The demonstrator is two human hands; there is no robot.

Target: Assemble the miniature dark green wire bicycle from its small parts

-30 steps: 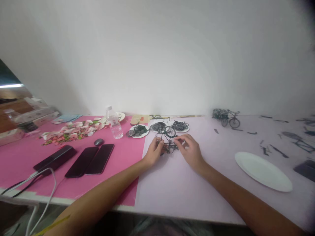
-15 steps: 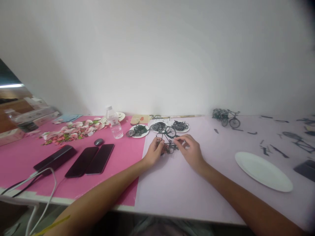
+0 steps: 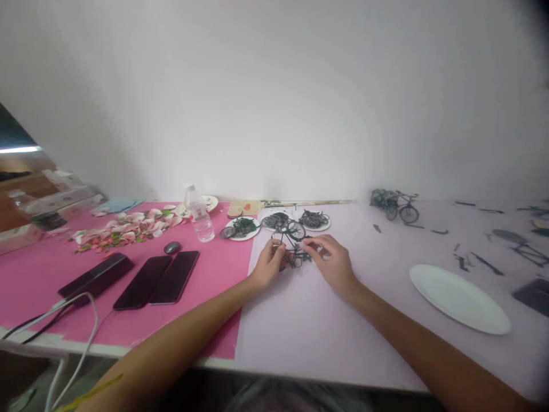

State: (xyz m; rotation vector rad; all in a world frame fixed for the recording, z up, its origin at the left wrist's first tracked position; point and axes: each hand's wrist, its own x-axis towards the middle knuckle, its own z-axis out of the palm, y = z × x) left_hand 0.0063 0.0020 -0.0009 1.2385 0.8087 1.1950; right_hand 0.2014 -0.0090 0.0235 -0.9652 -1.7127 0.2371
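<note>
A small dark model bicycle (image 3: 295, 247) is between my two hands, over the pale part of the table, with a spoked wheel towards the wall. My left hand (image 3: 269, 264) is closed on its left side, thumb and fingers pressed together on the frame. My right hand (image 3: 331, 262) pinches at its right side with thumb and forefinger; the exact part between those fingertips is too small to make out. Just beyond the hands are a plate of dark wheels (image 3: 314, 221), another plate of wheels (image 3: 277, 221) and a plate of dark green parts (image 3: 242, 229).
Finished-looking model bicycles (image 3: 394, 206) stand at the back right. Loose dark parts (image 3: 484, 263) lie near an oval white plate (image 3: 461, 300). To the left are a water bottle (image 3: 199, 216), two phones (image 3: 174, 277), a mouse (image 3: 172, 248), a black power bank (image 3: 96, 277) and pink petals (image 3: 128, 229).
</note>
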